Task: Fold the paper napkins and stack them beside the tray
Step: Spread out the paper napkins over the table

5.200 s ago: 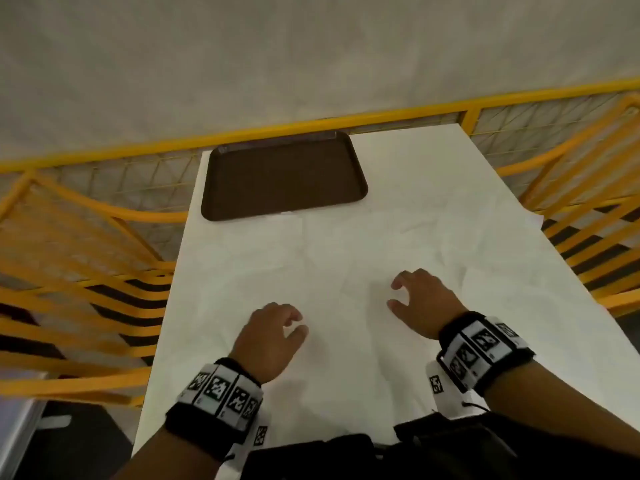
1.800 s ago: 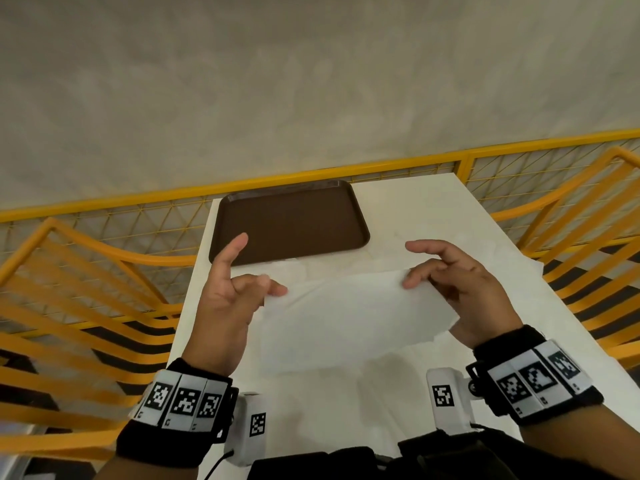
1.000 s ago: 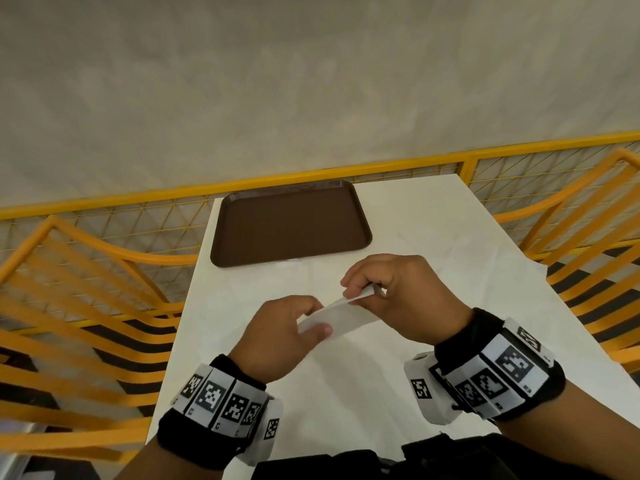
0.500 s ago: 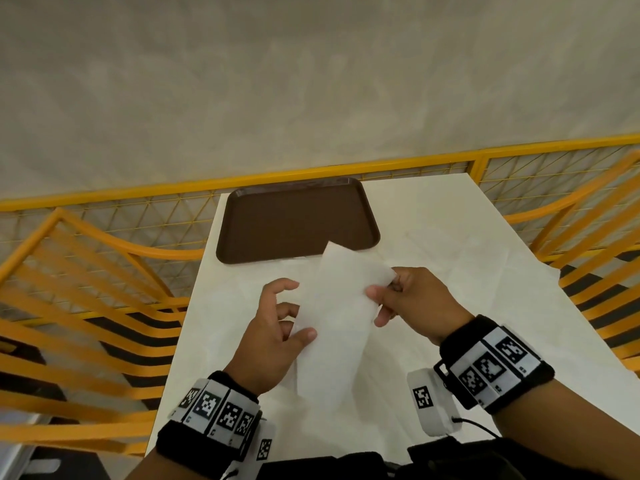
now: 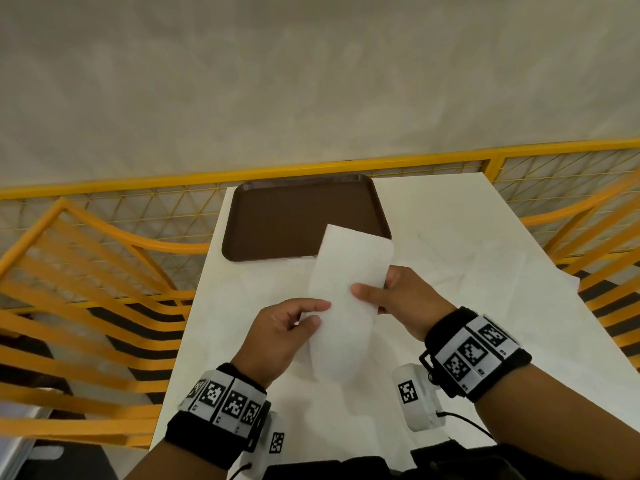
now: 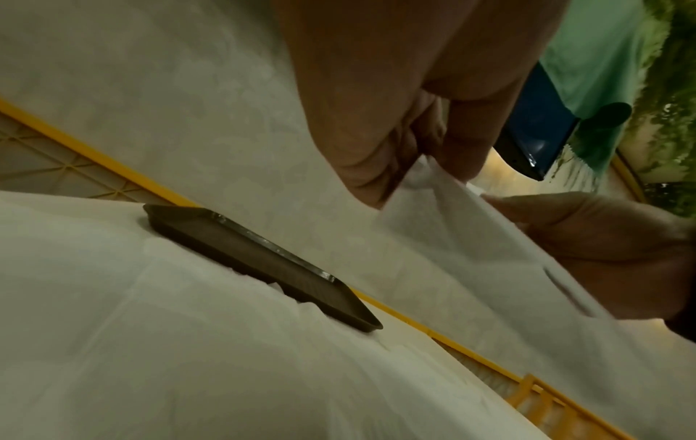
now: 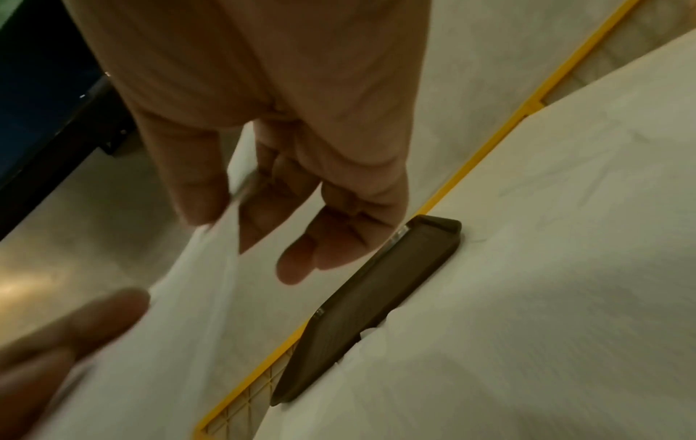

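A white paper napkin point(image 5: 346, 289), folded into a long strip, is held upright above the table between both hands. My left hand point(image 5: 298, 320) pinches its left edge near the middle, thumb point(image 6: 463, 143) on one side, fingers on the other. My right hand point(image 5: 377, 296) pinches the right edge, thumb in front and fingers behind the napkin point(image 7: 180, 312). The strip's top end overlaps the view of the brown tray point(image 5: 294, 220), which lies empty at the table's far left. More unfolded napkins point(image 5: 485, 271) lie spread flat on the table.
The white table point(image 5: 433, 199) is ringed by a yellow mesh railing point(image 5: 138, 216), with yellow slatted chairs point(image 5: 79, 323) on both sides. A pale wall stands behind. The tray point(image 6: 263, 262) sits close to the table's back edge.
The napkin went from a wide sheet to a folded strip. Since half a second ago both hands have shifted their grip to the strip's middle and raised it higher.
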Demonstrator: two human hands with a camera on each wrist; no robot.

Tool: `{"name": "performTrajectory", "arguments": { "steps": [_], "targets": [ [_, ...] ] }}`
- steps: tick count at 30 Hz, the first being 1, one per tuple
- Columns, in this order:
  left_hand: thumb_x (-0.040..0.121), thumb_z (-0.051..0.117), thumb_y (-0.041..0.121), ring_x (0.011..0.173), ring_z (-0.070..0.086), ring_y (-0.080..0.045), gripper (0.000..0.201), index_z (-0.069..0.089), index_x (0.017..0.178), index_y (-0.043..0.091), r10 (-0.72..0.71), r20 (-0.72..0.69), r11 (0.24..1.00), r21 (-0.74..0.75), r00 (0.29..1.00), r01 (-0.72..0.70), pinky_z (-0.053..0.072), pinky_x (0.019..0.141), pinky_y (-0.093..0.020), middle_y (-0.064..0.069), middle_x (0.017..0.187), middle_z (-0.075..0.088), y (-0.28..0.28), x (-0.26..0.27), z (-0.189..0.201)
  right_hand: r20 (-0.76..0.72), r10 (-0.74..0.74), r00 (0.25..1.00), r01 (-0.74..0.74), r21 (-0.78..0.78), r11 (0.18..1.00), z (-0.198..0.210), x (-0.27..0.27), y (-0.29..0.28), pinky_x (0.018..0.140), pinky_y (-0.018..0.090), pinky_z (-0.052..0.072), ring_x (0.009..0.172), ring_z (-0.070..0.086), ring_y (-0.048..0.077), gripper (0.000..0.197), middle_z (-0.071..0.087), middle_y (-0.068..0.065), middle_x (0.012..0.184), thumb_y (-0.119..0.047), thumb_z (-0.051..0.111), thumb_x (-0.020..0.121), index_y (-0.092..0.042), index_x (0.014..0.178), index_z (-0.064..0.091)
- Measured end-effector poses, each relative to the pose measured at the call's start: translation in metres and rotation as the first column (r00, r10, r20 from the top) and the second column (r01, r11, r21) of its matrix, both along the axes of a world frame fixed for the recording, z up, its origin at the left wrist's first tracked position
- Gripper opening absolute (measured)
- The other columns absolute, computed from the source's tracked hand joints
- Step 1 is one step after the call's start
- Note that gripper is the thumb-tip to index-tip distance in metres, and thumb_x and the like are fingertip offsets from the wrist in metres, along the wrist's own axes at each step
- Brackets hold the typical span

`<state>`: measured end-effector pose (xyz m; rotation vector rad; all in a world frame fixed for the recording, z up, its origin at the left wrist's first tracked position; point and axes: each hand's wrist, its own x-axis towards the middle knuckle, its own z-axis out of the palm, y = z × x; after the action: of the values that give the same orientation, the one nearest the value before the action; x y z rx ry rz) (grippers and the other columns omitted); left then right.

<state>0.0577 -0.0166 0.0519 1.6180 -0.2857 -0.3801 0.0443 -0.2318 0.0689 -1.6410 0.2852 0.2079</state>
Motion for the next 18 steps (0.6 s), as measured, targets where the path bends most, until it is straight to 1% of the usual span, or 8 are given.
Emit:
{"name": "performTrajectory", "arguments": {
  "steps": [3, 5, 8, 11, 13, 15, 17, 18],
  "targets": [
    [0.089, 0.06, -0.003, 0.091, 0.067, -0.016, 0.028, 0.075, 0.096, 0.02, 0.0, 0.009, 1.0, 0.011, 1.0, 0.0, 0.051, 0.084, -0.024, -0.002, 0.091, 0.074, 0.0, 0.01, -0.002, 0.014, -0.044, 0.999, 0.046, -0.124, 0.991, -0.003, 0.007, 0.002, 0.089, 0.046, 0.056, 0.096, 0.07, 0.02, 0.025, 0.074, -0.001, 0.103, -0.03, 0.068, 0.087, -0.018, 0.108, 0.068],
    [0.082, 0.071, 0.005, 0.07, 0.054, -0.025, 0.028, 0.075, 0.101, 0.026, -0.026, -0.012, 0.999, 0.024, 1.0, 0.027, 0.05, 0.076, -0.03, -0.012, 0.067, 0.06, 0.004, 0.017, -0.007, 0.007, -0.032, 0.999, 0.033, -0.142, 0.989, -0.002, 0.01, 0.003, 0.088, 0.046, 0.056, 0.095, 0.069, 0.021, 0.019, 0.073, 0.0, 0.102, -0.029, 0.065, 0.089, -0.019, 0.105, 0.067],
    [0.074, 0.078, 0.005, 0.058, 0.038, -0.018, 0.043, 0.072, 0.105, 0.035, -0.029, -0.057, 0.994, 0.099, 0.998, 0.034, 0.042, 0.067, -0.027, -0.001, 0.053, 0.039, 0.008, 0.023, -0.015, -0.01, 0.016, 1.0, -0.018, -0.189, 0.982, -0.003, 0.014, 0.007, 0.085, 0.043, 0.058, 0.093, 0.069, 0.022, 0.012, 0.073, 0.002, 0.102, -0.026, 0.062, 0.092, -0.02, 0.101, 0.067],
    [0.075, 0.079, 0.003, 0.058, 0.04, -0.02, 0.05, 0.067, 0.112, 0.034, -0.053, -0.122, 0.983, 0.168, 0.991, 0.073, 0.045, 0.07, -0.032, 0.004, 0.055, 0.044, 0.014, 0.026, -0.016, -0.047, 0.059, 0.997, -0.067, -0.185, 0.98, -0.011, 0.021, 0.013, 0.084, 0.041, 0.058, 0.093, 0.069, 0.022, 0.021, 0.072, 0.005, 0.102, -0.031, 0.056, 0.095, -0.015, 0.105, 0.067],
    [0.08, 0.074, 0.004, 0.062, 0.049, -0.027, 0.05, 0.061, 0.118, 0.033, -0.053, -0.091, 0.947, 0.31, 0.994, 0.079, 0.051, 0.074, -0.032, 0.011, 0.077, 0.06, 0.018, 0.03, -0.017, -0.065, 0.131, 0.989, -0.144, -0.289, 0.947, -0.021, 0.031, 0.018, 0.085, 0.039, 0.056, 0.092, 0.068, 0.025, 0.036, 0.071, 0.006, 0.097, -0.044, 0.046, 0.098, -0.011, 0.1, 0.062],
    [0.086, 0.066, 0.008, 0.078, 0.061, -0.023, 0.05, 0.052, 0.129, 0.03, -0.052, 0.027, 0.842, 0.538, 0.998, 0.029, 0.054, 0.084, -0.028, 0.015, 0.118, 0.055, 0.025, 0.037, -0.02, -0.133, 0.259, 0.957, -0.289, -0.553, 0.781, -0.037, 0.042, 0.025, 0.086, 0.035, 0.047, 0.098, 0.061, 0.028, 0.043, 0.064, 0.007, 0.099, -0.054, 0.033, 0.098, -0.016, 0.101, 0.052],
    [0.09, 0.058, 0.006, 0.102, 0.06, -0.02, 0.052, 0.046, 0.137, 0.024, -0.032, 0.094, 0.747, 0.664, 0.995, -0.039, 0.048, 0.098, -0.03, 0.01, 0.135, 0.045, 0.033, 0.042, -0.02, -0.297, 0.364, 0.883, -0.456, -0.73, 0.509, -0.057, 0.049, 0.034, 0.1, 0.04, 0.038, 0.124, 0.046, 0.031, 0.049, 0.05, 0.009, 0.133, -0.057, 0.035, 0.096, -0.024, 0.133, 0.041],
    [0.09, 0.055, 0.003, 0.111, 0.057, -0.022, 0.052, 0.045, 0.138, 0.022, -0.02, 0.109, 0.727, 0.684, 0.994, -0.061, 0.045, 0.103, -0.033, 0.007, 0.14, 0.044, 0.038, 0.045, -0.021, -0.378, 0.401, 0.834, -0.522, -0.776, 0.355, -0.066, 0.052, 0.038, 0.109, 0.046, 0.032, 0.137, 0.032, 0.033, 0.059, 0.032, 0.008, 0.151, -0.058, 0.039, 0.095, -0.03, 0.146, 0.027]
  ]
}}
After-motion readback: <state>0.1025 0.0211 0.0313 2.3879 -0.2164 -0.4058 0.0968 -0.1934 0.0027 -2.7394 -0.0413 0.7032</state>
